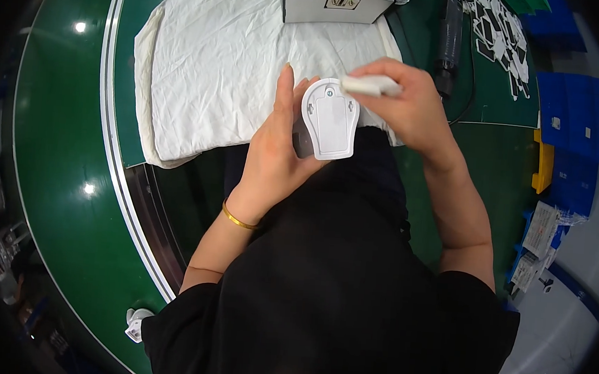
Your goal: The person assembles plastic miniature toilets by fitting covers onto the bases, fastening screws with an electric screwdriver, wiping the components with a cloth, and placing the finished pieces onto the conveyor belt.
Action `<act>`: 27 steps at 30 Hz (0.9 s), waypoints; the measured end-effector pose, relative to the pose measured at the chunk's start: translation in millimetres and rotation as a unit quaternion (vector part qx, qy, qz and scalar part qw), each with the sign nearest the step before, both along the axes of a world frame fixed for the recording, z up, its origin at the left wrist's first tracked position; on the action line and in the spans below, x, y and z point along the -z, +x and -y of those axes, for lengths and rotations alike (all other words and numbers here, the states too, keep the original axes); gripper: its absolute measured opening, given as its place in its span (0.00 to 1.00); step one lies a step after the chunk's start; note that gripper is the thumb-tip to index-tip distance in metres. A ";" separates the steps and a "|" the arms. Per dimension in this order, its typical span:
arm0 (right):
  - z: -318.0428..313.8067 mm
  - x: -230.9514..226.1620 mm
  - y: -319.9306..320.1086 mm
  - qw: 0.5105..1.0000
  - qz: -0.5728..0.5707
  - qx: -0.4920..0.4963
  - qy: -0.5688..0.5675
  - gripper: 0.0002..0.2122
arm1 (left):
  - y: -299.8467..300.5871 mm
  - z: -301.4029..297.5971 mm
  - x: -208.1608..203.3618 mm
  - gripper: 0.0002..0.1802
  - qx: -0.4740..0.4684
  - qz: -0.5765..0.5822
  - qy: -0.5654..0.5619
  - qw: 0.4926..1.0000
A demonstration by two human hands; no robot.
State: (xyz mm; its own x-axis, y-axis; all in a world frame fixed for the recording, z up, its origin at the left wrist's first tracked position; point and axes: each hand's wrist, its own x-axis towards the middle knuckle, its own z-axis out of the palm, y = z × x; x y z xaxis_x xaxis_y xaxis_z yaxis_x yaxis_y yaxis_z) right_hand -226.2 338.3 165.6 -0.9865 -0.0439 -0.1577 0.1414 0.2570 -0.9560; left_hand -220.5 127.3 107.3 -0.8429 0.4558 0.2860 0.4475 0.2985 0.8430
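My left hand (278, 151) holds a white plastic housing (330, 120), roughly oval with a flat raised panel facing me, fingers wrapped behind it. My right hand (406, 104) is shut on a small white elongated piece (370, 86) and holds it against the housing's upper right edge. Both hands hover above the near edge of a white cloth (217, 70) spread on the green work surface. A gold bangle (238, 219) circles my left wrist.
A grey metal box-shaped device (312, 4) stands at the cloth's far edge. A black tool with a cable (450, 41) lies to the right, beside several black-and-white flat parts (501, 34). Blue bins (575, 116) line the right side. A green conveyor belt (60, 135) curves on the left.
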 end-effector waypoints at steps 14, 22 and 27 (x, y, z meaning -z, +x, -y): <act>3.1 9.0 44.6 0.936 -0.285 -0.105 0.180 0.13 | 1.0 1.1 -3.0 0.65 -0.005 0.027 0.000 1.000; 15.1 -1.2 54.9 0.900 -0.289 -0.189 0.265 0.14 | 1.0 -0.8 -1.5 0.64 -0.008 -0.014 0.006 1.000; 26.2 3.0 53.2 0.913 -0.291 -0.145 0.245 0.15 | 0.1 -1.6 -1.7 0.63 -0.013 -0.006 0.018 1.000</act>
State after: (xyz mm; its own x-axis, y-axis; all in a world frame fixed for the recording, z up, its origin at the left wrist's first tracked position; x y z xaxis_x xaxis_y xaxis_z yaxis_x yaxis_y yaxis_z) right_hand -173.0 312.0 162.6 -0.8676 -0.3815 0.3191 -0.4962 0.6206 -0.6072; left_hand -220.4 128.9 109.0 -0.8509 0.4228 0.3117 0.4499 0.2802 0.8480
